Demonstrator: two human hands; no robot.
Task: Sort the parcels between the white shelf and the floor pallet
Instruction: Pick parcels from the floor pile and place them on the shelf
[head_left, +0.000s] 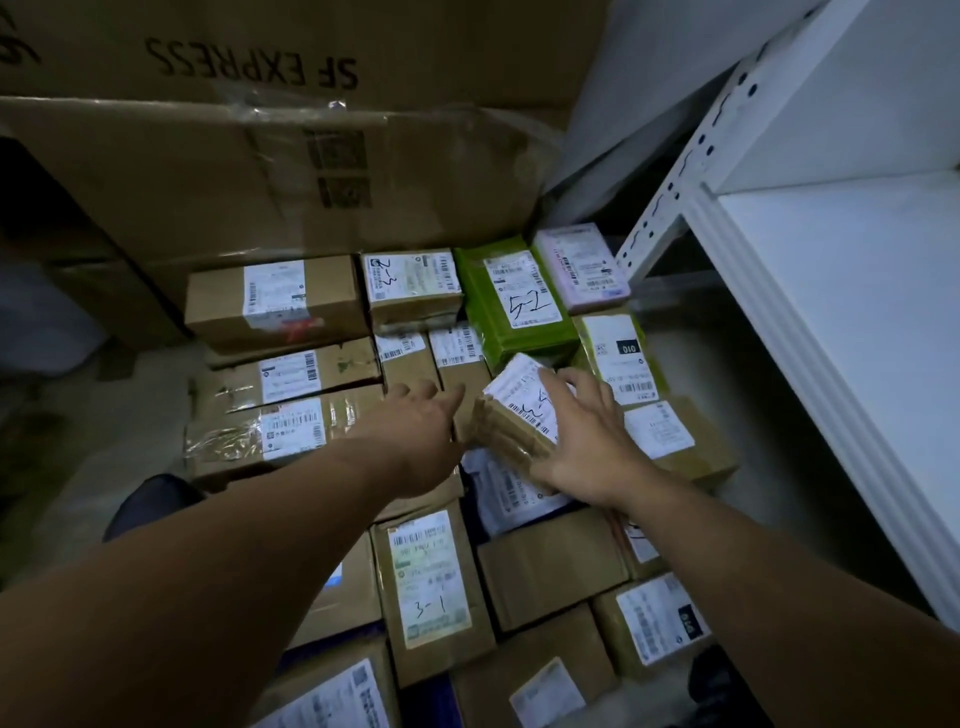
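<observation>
Many labelled cardboard parcels lie packed together low on the floor in front of me. My right hand (584, 441) grips a small tilted brown parcel (511, 415) with a white label, thumb under its near edge and fingers over the top. My left hand (421, 421) reaches in beside the same parcel, fingers extended and touching its left side. A green parcel marked 5-2 (514, 296) lies just behind. A brown parcel marked 3-1 (431, 582) sits nearer to me. The white shelf (841, 291) stands at the right, its board bare.
Large cardboard cartons (291, 171), one printed SF EXPRESS, wall off the back. A pink parcel (579, 265) lies by the shelf's perforated post (675, 192). Bare pale floor (130, 395) shows at the left. The pallet itself is hidden under the parcels.
</observation>
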